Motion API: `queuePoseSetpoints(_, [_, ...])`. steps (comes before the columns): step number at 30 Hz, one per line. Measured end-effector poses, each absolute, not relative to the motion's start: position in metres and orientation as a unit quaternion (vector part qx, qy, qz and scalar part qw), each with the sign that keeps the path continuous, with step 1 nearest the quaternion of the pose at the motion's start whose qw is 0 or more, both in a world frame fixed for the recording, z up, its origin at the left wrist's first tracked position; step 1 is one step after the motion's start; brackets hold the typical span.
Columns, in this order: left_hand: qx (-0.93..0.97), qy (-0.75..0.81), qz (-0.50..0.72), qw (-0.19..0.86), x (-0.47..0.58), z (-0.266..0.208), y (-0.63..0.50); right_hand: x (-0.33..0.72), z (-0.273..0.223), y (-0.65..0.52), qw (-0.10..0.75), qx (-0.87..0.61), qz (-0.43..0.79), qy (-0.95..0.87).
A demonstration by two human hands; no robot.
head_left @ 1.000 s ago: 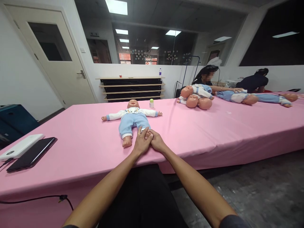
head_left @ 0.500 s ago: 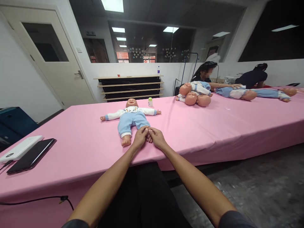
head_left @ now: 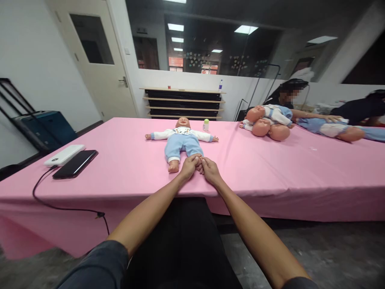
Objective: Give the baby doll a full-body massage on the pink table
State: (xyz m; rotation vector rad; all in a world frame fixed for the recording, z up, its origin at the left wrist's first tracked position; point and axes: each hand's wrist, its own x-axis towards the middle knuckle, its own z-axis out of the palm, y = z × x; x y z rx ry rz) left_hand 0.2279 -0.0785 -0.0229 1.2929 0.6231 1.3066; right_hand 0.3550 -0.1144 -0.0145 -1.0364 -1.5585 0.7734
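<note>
A baby doll (head_left: 182, 142) in a white top and light blue trousers lies on its back on the pink-covered table (head_left: 135, 172), arms spread and one bare foot toward me. Around its other foot, on the right, my left hand (head_left: 190, 166) and my right hand (head_left: 210, 169) are closed side by side. Thumbs and fingers meet over that foot and mostly hide it. Beyond the doll's outstretched arm stands a small bottle (head_left: 205, 125) with a green cap.
A black phone (head_left: 75, 163) and a white power bank (head_left: 64, 155) with a cable lie at left. Several dolls (head_left: 267, 122) are piled at right, near a co-worker (head_left: 288, 92) whose hand rests on another doll. A blue suitcase (head_left: 46, 128) stands beyond the table's left end.
The view has swung left, so things sit further right in the picture and more of the suitcase shows. My hands keep their closed hold on the doll's foot.
</note>
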Motion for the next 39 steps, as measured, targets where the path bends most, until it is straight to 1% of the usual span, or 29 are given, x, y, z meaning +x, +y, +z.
queuePoseSetpoints(4, [0.534,0.252,0.544,0.596,0.2280,-0.0222,-0.0773,0.3566,-0.0132,-0.1146,0.515,-0.433,0.295,-0.678])
queuePoseSetpoints(9, [0.531,0.237,0.524,0.623,0.2269,-0.0221,-0.0764,0.3568,-0.0136,-0.1157,0.525,-0.431,0.306,-0.668])
queuePoseSetpoints(13, [0.519,0.253,0.536,0.616,0.2248,-0.0233,-0.0734,0.3559,-0.0142,-0.1139,0.514,-0.433,0.316,-0.670])
queuePoseSetpoints(22, [0.500,0.260,0.556,0.612,0.2273,-0.0228,-0.0754,0.3570,-0.0126,-0.1179,0.489,-0.431,0.280,-0.705])
queuePoseSetpoints(27, [0.496,0.273,0.565,0.601,0.2284,-0.0198,-0.0780,0.3558,-0.0127,-0.1183,0.488,-0.451,0.276,-0.695])
queuePoseSetpoints(30, [0.506,0.273,0.555,0.602,0.2278,-0.0193,-0.0792,0.3560,-0.0131,-0.1173,0.493,-0.478,0.271,-0.675])
queuePoseSetpoints(33, [0.518,0.275,0.541,0.603,0.2273,-0.0206,-0.0784,0.3573,-0.0117,-0.1175,0.505,-0.506,0.232,-0.660])
queuePoseSetpoints(39, [0.535,0.277,0.517,0.608,0.2272,-0.0229,-0.0774,0.3592,-0.0109,-0.1183,0.498,-0.510,0.200,-0.672])
